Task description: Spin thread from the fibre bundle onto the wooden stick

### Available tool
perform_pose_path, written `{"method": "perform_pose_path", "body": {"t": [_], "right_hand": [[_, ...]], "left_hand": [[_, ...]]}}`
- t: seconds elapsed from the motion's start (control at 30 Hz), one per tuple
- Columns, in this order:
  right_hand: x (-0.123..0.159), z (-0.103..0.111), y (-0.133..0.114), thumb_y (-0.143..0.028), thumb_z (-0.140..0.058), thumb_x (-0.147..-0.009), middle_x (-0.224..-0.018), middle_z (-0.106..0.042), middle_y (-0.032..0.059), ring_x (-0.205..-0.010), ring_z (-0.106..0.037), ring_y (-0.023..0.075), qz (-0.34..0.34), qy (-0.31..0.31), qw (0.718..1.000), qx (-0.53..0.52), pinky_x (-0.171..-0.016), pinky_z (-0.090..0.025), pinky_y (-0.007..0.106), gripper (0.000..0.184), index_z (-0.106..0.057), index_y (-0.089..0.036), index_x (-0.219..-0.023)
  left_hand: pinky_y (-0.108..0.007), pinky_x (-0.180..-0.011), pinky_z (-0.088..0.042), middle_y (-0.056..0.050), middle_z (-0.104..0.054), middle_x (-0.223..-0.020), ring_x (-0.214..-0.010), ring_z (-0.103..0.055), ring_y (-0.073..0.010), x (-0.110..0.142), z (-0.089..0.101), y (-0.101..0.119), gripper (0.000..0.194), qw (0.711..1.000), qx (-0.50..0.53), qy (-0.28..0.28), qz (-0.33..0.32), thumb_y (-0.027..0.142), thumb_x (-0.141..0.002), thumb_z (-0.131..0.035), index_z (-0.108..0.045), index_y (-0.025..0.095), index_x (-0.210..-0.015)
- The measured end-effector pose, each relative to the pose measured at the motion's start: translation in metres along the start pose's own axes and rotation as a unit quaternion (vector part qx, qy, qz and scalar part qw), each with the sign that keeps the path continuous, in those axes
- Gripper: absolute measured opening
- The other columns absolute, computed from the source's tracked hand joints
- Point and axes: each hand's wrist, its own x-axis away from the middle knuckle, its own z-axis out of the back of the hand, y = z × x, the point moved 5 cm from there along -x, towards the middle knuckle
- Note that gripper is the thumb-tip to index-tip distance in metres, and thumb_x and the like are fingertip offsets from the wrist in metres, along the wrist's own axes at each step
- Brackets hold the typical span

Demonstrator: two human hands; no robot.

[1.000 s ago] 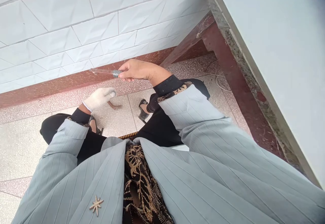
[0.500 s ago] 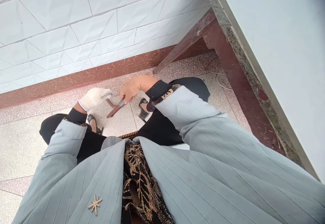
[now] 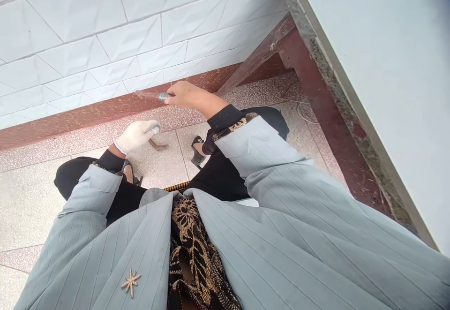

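Note:
My left hand, in a white knitted glove, is closed low above the floor. From below its fingertips comes a thin, curved brown strip, which it appears to pinch. My bare right hand is higher and further right, wrapped round a hand tool. A silvery, wire-wound collar shows just beyond its fingers. The tool's brown, tapering end points left and is smeared by motion. The part inside the fist is hidden, so I cannot tell its exact kind.
A white tiled wall with a reddish-brown skirting runs across the front. On the right stand a brown frame with a slanting brace and a white-topped slab. A pale cord lies on the speckled floor.
My right hand has risen with the tool, away from the brown strip, and the tool now points left. My left hand has shifted slightly right.

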Motion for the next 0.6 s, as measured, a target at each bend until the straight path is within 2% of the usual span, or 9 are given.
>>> {"method": "perform_pose_path", "body": {"t": [0.07,0.13,0.27,0.37,0.47,0.6], "right_hand": [[-0.004,-0.01,-0.002,-0.031,-0.06,-0.097,-0.107,-0.072,0.0211,-0.1,-0.065,0.0281,0.016,-0.032,0.994,0.101,-0.082,-0.045,0.035,0.031,-0.073,-0.005,-0.11],[-0.004,-0.019,-0.004,-0.028,-0.063,-0.094,-0.111,-0.072,0.0219,-0.104,-0.065,0.0294,0.034,-0.072,0.985,0.155,-0.083,-0.045,0.036,0.031,-0.075,-0.005,-0.112],[0.002,-0.035,-0.009,-0.026,-0.069,-0.089,-0.091,-0.074,0.0144,-0.09,-0.066,0.0253,0.054,-0.172,0.966,0.186,-0.076,-0.043,0.035,0.021,-0.078,-0.009,-0.098],[0.009,-0.049,-0.013,-0.024,-0.069,-0.09,-0.072,-0.068,0.0063,-0.077,-0.064,0.0197,0.065,-0.264,0.948,0.165,-0.074,-0.041,0.033,0.017,-0.077,-0.009,-0.091],[0.016,-0.056,-0.018,-0.022,-0.066,-0.092,-0.063,-0.061,-0.0004,-0.065,-0.057,0.0131,0.092,-0.331,0.932,0.113,-0.069,-0.039,0.029,0.015,-0.075,-0.01,-0.092],[0.031,-0.049,-0.027,-0.017,-0.062,-0.093,-0.059,-0.054,-0.0044,-0.058,-0.049,0.0091,0.159,-0.397,0.904,0.012,-0.064,-0.037,0.026,0.012,-0.072,-0.01,-0.095]], "left_hand": [[-0.03,-0.079,-0.047,-0.003,-0.074,-0.093,-0.085,-0.066,-0.0186,0.001,0.0,-0.002,0.033,0.999,-0.045,0.001,0.001,0.037,-0.101,-0.04,-0.068,0.021,-0.1],[-0.03,-0.079,-0.047,-0.004,-0.076,-0.098,-0.09,-0.068,-0.0202,0.004,0.004,-0.004,0.033,0.995,-0.095,0.008,0.003,0.037,-0.101,-0.04,-0.069,0.022,-0.103],[-0.03,-0.075,-0.045,-0.003,-0.076,-0.097,-0.091,-0.069,-0.0215,0.009,0.012,-0.01,0.032,0.986,-0.163,0.015,0.03,0.037,-0.102,-0.04,-0.07,0.025,-0.105],[-0.03,-0.073,-0.044,-0.003,-0.076,-0.096,-0.09,-0.07,-0.0217,0.01,0.017,-0.012,0.031,0.982,-0.18,0.014,0.045,0.036,-0.102,-0.042,-0.071,0.025,-0.107],[-0.031,-0.073,-0.044,-0.004,-0.076,-0.095,-0.089,-0.07,-0.0225,0.01,0.02,-0.015,0.032,0.982,-0.181,0.019,0.043,0.034,-0.102,-0.041,-0.071,0.024,-0.107],[-0.032,-0.074,-0.045,-0.004,-0.074,-0.092,-0.087,-0.068,-0.0222,0.009,0.023,-0.024,0.032,0.988,-0.142,0.038,0.047,0.035,-0.1,-0.04,-0.07,0.023,-0.103]]}}
